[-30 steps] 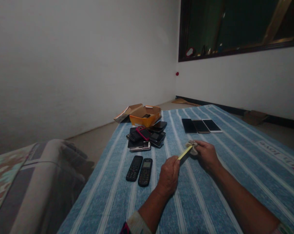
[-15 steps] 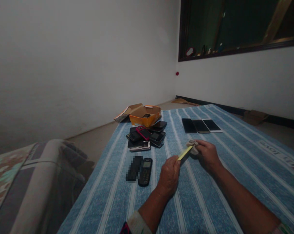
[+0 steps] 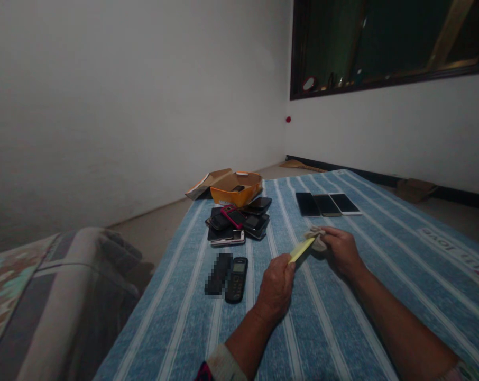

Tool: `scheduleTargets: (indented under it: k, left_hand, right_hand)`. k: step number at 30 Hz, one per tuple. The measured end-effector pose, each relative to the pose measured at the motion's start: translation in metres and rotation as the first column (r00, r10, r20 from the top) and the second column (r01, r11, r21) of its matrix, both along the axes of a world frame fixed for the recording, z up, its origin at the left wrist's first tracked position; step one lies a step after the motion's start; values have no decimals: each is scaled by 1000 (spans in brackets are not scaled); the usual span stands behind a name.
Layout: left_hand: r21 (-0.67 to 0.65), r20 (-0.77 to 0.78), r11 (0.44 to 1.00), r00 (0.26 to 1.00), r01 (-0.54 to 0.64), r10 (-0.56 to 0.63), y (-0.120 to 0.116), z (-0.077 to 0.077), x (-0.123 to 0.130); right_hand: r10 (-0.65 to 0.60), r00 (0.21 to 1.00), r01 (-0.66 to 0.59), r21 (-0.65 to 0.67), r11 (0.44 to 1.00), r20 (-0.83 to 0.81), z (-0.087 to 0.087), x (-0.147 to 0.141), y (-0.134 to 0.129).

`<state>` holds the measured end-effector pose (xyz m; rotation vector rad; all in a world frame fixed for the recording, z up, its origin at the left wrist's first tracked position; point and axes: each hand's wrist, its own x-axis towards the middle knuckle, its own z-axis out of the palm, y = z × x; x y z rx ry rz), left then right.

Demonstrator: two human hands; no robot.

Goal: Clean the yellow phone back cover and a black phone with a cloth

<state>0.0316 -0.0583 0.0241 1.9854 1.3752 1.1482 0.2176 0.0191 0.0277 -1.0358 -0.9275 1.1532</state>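
Note:
My left hand (image 3: 277, 283) is closed round the near end of a flat, yellow-edged object (image 3: 302, 250), which looks like a phone held at a tilt. A crumpled pale cloth (image 3: 317, 236) is pinched in my right hand (image 3: 342, 248) and touches the far end of that object. Left of my left hand, a black keypad phone (image 3: 237, 280) lies beside a dark pixelated item (image 3: 219, 275). Farther back is a pile of several phones (image 3: 235, 218). Three flat phones (image 3: 322, 205) lie side by side beyond my right hand.
An open orange box (image 3: 236, 197) with a dark item inside stands behind the pile. Everything rests on a blue striped cloth (image 3: 184, 317). A draped surface (image 3: 76, 286) is at the left, with a gap between. Walls and a dark window (image 3: 382, 42) lie beyond.
The cloth in my right hand has shifted very slightly at the far end of the yellow-edged object. My left hand keeps its hold, nearly still.

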Motion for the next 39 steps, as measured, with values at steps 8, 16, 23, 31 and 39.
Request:
scheduleTargets:
  k: [8, 16, 23, 31, 39]
  left_hand:
    - [56, -73, 998, 997, 25, -21, -2, -2, 1]
    - [109, -125, 993, 991, 50, -36, -3, -1, 2]
    - [234, -229, 971, 973, 41, 14, -1, -10, 4]
    - [364, -294, 930, 954, 48, 66, 2, -19, 4]
    - [386, -354, 918, 933, 86, 62, -2, -18, 4]
  right_hand:
    - [66, 997, -67, -21, 998, -30, -12, -1, 6]
    - [-59, 998, 59, 6, 998, 39, -2, 3, 4]
    - [24, 1000, -23, -8, 1000, 20, -7, -1, 5]
    - [-32, 980, 26, 34, 999, 194, -5, 8, 6]
    - [9, 936, -42, 87, 995, 352, -7, 6, 6]
